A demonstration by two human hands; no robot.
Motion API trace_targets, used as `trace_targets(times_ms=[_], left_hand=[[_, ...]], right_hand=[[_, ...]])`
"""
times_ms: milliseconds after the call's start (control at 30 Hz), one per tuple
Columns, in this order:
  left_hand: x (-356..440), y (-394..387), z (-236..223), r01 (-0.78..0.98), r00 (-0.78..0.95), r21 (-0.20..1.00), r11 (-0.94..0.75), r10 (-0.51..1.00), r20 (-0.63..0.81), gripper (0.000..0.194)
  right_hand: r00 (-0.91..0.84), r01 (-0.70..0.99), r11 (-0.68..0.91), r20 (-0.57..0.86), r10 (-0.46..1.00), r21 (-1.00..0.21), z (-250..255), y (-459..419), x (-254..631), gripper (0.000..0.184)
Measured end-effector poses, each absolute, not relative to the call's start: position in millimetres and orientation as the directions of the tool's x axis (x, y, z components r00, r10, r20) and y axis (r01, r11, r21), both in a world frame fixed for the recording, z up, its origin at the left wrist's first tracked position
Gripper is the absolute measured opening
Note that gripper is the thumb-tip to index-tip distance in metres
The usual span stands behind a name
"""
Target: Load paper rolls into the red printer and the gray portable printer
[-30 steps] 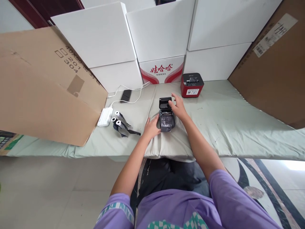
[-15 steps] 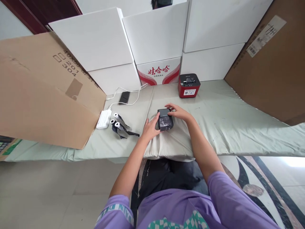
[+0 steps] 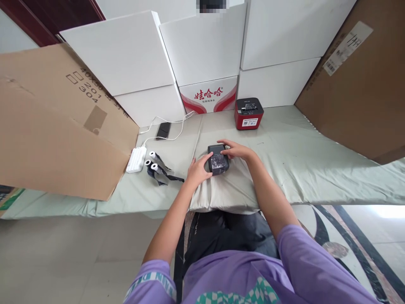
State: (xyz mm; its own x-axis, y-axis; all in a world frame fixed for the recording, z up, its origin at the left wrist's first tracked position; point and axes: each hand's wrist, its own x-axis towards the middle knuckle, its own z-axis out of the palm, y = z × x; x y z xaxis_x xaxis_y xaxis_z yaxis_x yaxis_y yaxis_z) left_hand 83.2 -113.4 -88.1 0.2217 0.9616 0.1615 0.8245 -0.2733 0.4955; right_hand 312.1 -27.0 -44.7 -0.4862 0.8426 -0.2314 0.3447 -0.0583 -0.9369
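A small black thermal printer, squarish with rounded corners, lies on the cloth-covered surface in front of me. Shiny clear film or tape covers its near half. My left hand holds it from the left, thumb along its upper left side and the other fingers partly hidden. From the right, my right hand grips the far right corner, with a thumb on the top face and fingers around the back edge. Left of my left hand lie several small paper rolls with dark loose tails.
A red and black box-shaped device stands at the back right. A white power strip with a cable and a dark phone lie to the left. White cartons wall the back; brown cardboard flanks the left, another brown carton the right.
The camera view has shifted slightly. Both hands stay on the black printer, with the right thumb a little nearer the film-covered part.
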Motion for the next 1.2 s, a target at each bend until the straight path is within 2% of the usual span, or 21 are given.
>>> trace_targets(times_ms=[300,433,600,867,967,1200], left_hand=[[84.3,-115.6,-91.7,0.844,0.224,0.444,-0.301,0.95,0.219,0.09],[83.3,-115.5,-93.1,0.855,0.249,0.408,-0.319,0.944,0.217,0.095],[80.8,-114.0,-96.5,0.87,0.236,0.377,-0.317,0.941,0.244,0.103],[81.1,-112.4,-100.2,0.861,0.214,0.41,-0.3,0.946,0.244,0.107],[80.5,-111.8,-100.8,0.866,0.222,0.394,-0.307,0.943,0.246,0.102],[94.0,-114.9,-79.5,0.843,0.237,0.4,-0.36,0.915,0.326,0.096]], right_hand=[[-0.512,0.326,-0.051,-0.222,0.83,-0.944,-50.1,-28.3,312.2,0.057],[-0.517,0.284,-0.127,-0.263,0.815,-0.951,-53.1,-26.4,314.1,0.06],[-0.56,0.13,-0.268,-0.293,0.775,-0.955,-55.1,-24.8,320.3,0.069],[-0.527,0.126,-0.266,-0.291,0.799,-0.956,-57.6,-25.1,321.0,0.067],[-0.502,0.191,-0.199,-0.269,0.822,-0.961,-60.2,-25.4,314.9,0.064],[-0.29,0.22,0.08,0.013,0.957,-0.972,-50.3,-40.3,308.0,0.057]])
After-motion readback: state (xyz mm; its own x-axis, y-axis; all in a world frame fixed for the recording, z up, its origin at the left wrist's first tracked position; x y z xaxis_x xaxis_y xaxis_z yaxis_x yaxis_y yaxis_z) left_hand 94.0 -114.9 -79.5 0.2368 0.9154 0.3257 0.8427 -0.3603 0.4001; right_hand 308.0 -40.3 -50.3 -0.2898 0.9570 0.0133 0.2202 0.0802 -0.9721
